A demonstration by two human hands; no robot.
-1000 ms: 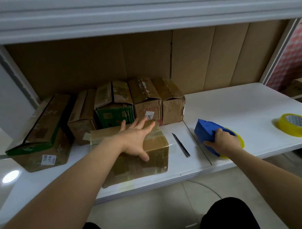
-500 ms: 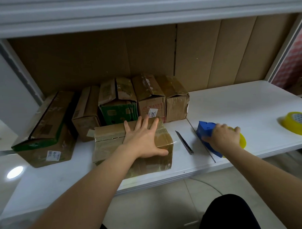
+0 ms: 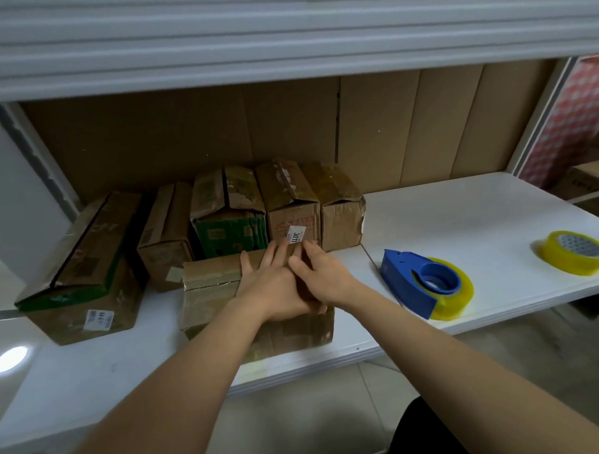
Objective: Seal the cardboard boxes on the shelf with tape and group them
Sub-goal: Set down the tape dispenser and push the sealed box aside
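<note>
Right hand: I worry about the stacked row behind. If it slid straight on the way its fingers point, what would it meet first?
The right hand points up-left over the front box. First it would likely meet the labelled box in the back row; depth is unclear.

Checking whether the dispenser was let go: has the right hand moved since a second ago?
Yes. The right hand has left the blue dispenser, which stays on the shelf, and moved left onto the front box beside the left hand.

Both hands (image 3: 293,281) flat, fingers extended
</note>
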